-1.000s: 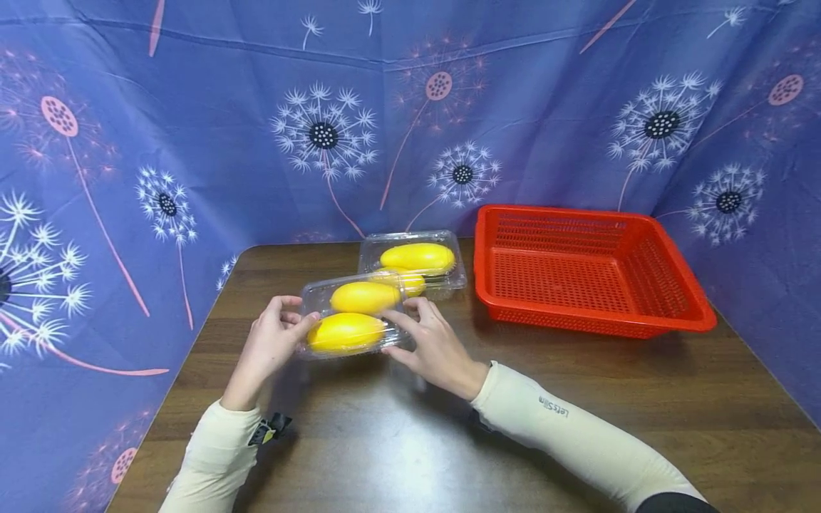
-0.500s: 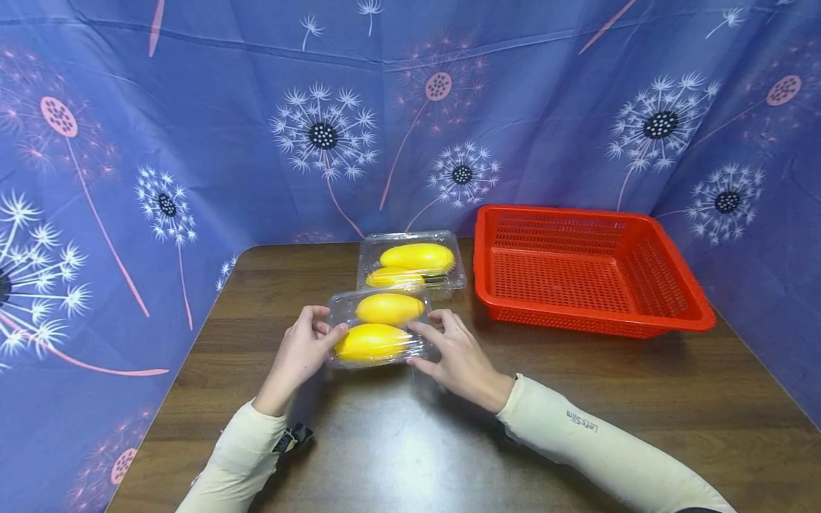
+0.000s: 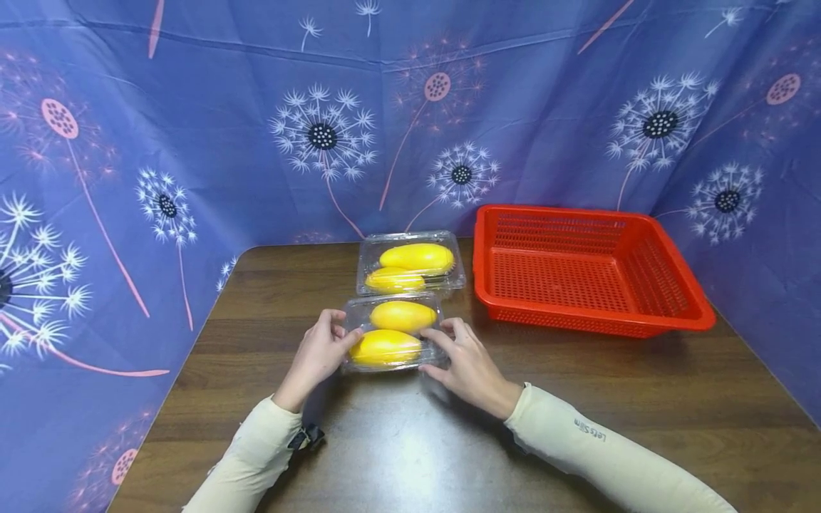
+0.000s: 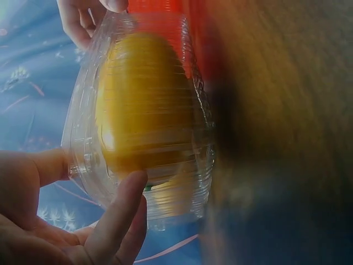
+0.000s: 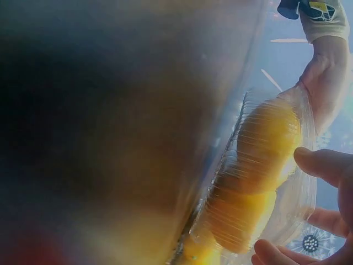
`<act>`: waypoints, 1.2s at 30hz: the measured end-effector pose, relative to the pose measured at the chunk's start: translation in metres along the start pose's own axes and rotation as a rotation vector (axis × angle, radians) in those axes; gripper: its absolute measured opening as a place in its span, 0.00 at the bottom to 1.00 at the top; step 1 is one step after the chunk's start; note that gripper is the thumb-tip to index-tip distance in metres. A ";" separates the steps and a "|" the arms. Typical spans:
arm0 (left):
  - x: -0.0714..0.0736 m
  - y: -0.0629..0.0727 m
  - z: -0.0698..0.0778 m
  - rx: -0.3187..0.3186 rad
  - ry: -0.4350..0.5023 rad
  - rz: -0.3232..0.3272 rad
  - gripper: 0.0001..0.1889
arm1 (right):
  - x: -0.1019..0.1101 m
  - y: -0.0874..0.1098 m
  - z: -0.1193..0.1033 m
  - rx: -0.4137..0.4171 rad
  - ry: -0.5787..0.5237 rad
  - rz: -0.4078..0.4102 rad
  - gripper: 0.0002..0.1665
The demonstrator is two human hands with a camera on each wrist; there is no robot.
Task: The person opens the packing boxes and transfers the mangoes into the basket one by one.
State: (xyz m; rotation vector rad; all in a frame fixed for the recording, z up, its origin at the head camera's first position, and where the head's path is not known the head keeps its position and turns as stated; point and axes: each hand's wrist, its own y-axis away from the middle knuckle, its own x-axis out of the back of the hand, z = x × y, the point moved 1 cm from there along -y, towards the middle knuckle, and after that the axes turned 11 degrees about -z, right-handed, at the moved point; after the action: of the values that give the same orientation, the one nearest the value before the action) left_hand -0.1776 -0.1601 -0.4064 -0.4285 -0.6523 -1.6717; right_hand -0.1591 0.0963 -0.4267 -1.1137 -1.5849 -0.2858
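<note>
A clear plastic clamshell box holds two yellow mango-shaped fruits, one behind the other. My left hand grips its left end, thumb over the edge and fingers at the side. At the right end my right hand holds it between thumb and fingers. Ribbed walls of the box show in the left wrist view, around a fruit; the right wrist view has the box at a slant. Directly behind stands a second clear box with two similar fruits; the boxes nearly meet or touch.
A red perforated plastic basket sits at the back right of the brown wooden table. Behind the table hangs a blue cloth with a dandelion pattern, also along both sides.
Both hands have carried the front box to the right and a little toward me, bringing it in front of the rear box. The rear box and basket stay put.
</note>
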 end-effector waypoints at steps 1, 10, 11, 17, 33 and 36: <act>-0.001 -0.001 -0.001 0.006 0.000 -0.006 0.28 | 0.000 0.001 0.000 -0.009 -0.005 -0.008 0.34; -0.005 -0.004 -0.002 0.018 -0.021 -0.029 0.28 | -0.003 0.005 0.000 -0.028 0.005 -0.019 0.34; -0.005 -0.004 -0.002 0.018 -0.021 -0.029 0.28 | -0.003 0.005 0.001 -0.024 0.012 -0.022 0.34; -0.006 -0.005 -0.005 0.023 -0.002 -0.027 0.27 | 0.000 0.003 0.005 -0.017 -0.039 -0.033 0.31; -0.006 -0.009 -0.011 0.016 0.027 -0.029 0.27 | 0.011 -0.012 0.022 -0.122 -0.306 -0.081 0.11; -0.006 -0.009 -0.011 0.018 0.035 -0.028 0.26 | 0.011 -0.015 0.025 -0.132 -0.348 -0.083 0.10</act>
State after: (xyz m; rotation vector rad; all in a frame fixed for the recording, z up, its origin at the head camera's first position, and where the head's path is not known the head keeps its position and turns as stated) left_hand -0.1845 -0.1612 -0.4199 -0.3783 -0.6500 -1.6945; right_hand -0.1854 0.1109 -0.4204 -1.2511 -1.9458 -0.2648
